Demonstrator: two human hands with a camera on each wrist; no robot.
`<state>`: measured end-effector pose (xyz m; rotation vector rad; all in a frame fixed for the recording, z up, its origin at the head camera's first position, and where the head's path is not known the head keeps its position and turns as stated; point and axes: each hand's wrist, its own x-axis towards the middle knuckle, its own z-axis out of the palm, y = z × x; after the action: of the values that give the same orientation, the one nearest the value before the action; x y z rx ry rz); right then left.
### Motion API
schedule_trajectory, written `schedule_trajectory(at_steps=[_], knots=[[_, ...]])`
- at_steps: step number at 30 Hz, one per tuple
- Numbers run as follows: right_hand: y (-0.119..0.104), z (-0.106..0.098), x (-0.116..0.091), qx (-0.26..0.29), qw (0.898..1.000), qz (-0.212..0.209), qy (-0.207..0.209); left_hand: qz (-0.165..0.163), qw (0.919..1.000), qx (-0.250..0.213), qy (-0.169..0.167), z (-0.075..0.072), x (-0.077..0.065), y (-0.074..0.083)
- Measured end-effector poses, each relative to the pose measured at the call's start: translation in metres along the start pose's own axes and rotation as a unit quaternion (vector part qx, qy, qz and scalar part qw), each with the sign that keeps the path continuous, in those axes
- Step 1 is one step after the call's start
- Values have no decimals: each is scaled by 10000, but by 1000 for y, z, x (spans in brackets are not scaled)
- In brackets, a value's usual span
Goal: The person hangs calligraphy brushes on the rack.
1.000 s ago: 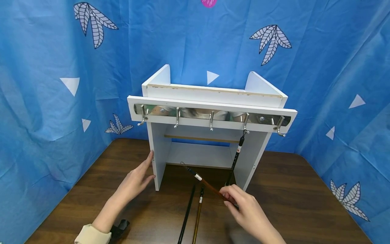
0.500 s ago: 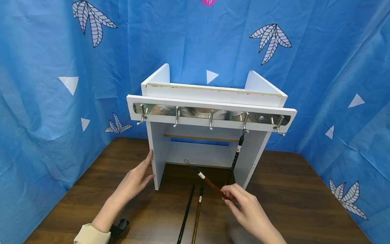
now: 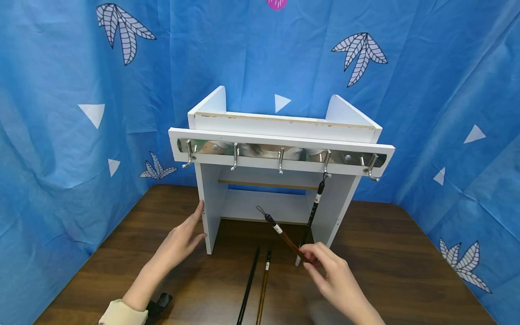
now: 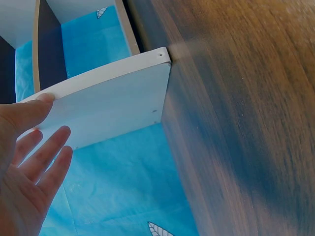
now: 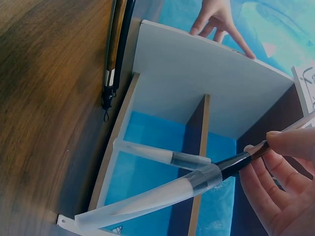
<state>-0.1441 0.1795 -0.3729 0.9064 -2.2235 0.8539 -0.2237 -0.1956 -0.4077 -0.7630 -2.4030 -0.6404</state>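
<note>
In the head view my right hand (image 3: 333, 277) pinches a calligraphy brush (image 3: 287, 240) with a red-brown handle. Its cord loop points up and left, below the hook rail. In the right wrist view a clear cap (image 5: 147, 199) covers the brush's pale bristles. A black brush (image 3: 314, 210) hangs by its loop from the rail's second hook from the right (image 3: 327, 163). My left hand (image 3: 175, 247) touches the left side panel (image 3: 209, 203) of the white shelf, fingers mostly straight; the left wrist view has the thumb (image 4: 37, 109) on the panel's edge.
A black brush (image 3: 248, 286) and a yellow-brown brush (image 3: 264, 286) lie on the dark wooden table (image 3: 378, 271). The white shelf's front rail (image 3: 280, 135) carries several metal hooks. A blue printed curtain (image 3: 260, 54) hangs behind. Something black (image 3: 158, 306) shows by my left wrist.
My right hand has swung the held brush's loop end up and to the right, nearer the hanging brush, and the brush's capped tip now shows below the hand. The left hand stays on the panel.
</note>
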Motion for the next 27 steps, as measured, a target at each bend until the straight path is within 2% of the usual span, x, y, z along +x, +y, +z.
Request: schedule_trajectory(at_steps=[7,12,21,27], knots=[[1,-6,1,-19,9998,24,186,15,10000,-6,-1,0,0,0],[3,-11,1,-28,9993,194,324,9,10000,25,-9,0,0,0],[6,-16,0,147,9984,422,356,-4,10000,12,-29,0,0,0],[8,-14,-1,119,9980,236,580,-21,10000,11,-42,1,-1,0]])
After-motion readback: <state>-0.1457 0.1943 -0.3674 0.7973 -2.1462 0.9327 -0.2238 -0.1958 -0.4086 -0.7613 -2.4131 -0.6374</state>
